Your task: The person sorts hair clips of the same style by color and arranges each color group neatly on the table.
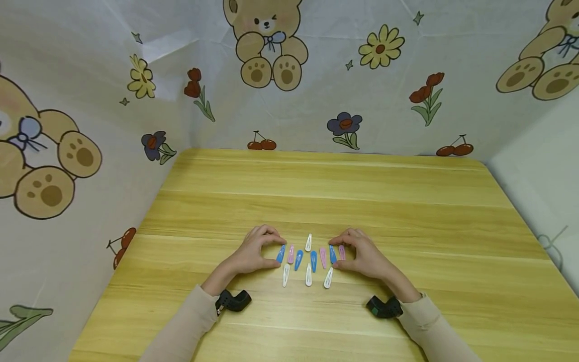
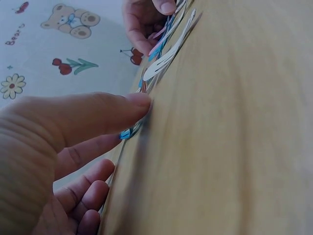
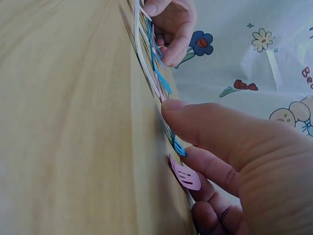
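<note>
My left hand (image 1: 254, 252) pinches a blue snap hair clip (image 1: 281, 254) by its ends, thumb near and forefinger far, on the table. My right hand (image 1: 363, 255) holds another blue hair clip (image 1: 332, 254) the same way. A pink hair clip (image 3: 187, 177) lies beside the right forefinger, within the curve of that hand. Between the hands lie two blue clips (image 1: 299, 260) (image 1: 313, 261) and two pink clips (image 1: 291, 254) (image 1: 323, 257). One white clip (image 1: 308, 242) lies farther back; several white clips (image 1: 308, 275) lie in front.
The wooden table (image 1: 316, 191) has rounded far corners. Behind it and to the left hangs a white cloth (image 1: 316, 65) printed with bears, flowers and cherries. Black wrist cameras (image 1: 233, 301) (image 1: 383, 307) sit on both wrists, near the beige sleeves (image 1: 190, 322).
</note>
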{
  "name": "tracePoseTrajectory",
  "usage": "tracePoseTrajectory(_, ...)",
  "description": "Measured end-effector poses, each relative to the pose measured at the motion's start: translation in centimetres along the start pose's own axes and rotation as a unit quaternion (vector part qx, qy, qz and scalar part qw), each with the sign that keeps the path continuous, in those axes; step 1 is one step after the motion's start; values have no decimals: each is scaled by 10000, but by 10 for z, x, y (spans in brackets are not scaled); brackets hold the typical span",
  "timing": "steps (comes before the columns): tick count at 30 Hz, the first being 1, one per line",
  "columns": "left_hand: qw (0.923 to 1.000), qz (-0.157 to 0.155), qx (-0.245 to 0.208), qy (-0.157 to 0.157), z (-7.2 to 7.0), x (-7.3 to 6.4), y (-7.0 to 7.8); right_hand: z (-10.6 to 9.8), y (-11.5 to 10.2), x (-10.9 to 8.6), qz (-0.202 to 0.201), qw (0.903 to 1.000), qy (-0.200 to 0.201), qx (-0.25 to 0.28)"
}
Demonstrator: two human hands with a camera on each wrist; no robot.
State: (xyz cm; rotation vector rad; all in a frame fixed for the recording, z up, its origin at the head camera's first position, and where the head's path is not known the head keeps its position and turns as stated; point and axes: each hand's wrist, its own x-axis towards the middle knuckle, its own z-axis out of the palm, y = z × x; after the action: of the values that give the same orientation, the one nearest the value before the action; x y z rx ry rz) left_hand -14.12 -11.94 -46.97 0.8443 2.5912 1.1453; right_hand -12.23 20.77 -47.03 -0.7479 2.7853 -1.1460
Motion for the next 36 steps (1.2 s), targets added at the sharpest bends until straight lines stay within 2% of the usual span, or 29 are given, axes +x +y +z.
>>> tracePoseTrajectory(6,9991,-287,-316,29,-4,4,1,-5,-2,2,286,9989,-162,322)
tracePoseTrajectory(11,9951,-569,-807,1,-15,19,7,-22,-7,14,467,9951,-272,826)
tracePoseTrajectory(17,9917,-722,-1030,262,-33,53,15,-45,-11,53,233,9920,-306,1202)
tracePoseTrajectory(24,9885,-747,-1208,514,-44,99,11,-58,-21,111,574,9877,-253,1433)
tracePoseTrajectory(30,9832,-956,-1464,521,-45,131,1,-50,-22,148,1019,9835,-276,1470)
tracePoseTrajectory(36,9812,-1145,-1489,446,-42,145,-14,-33,-14,164,1316,9804,-308,1431)
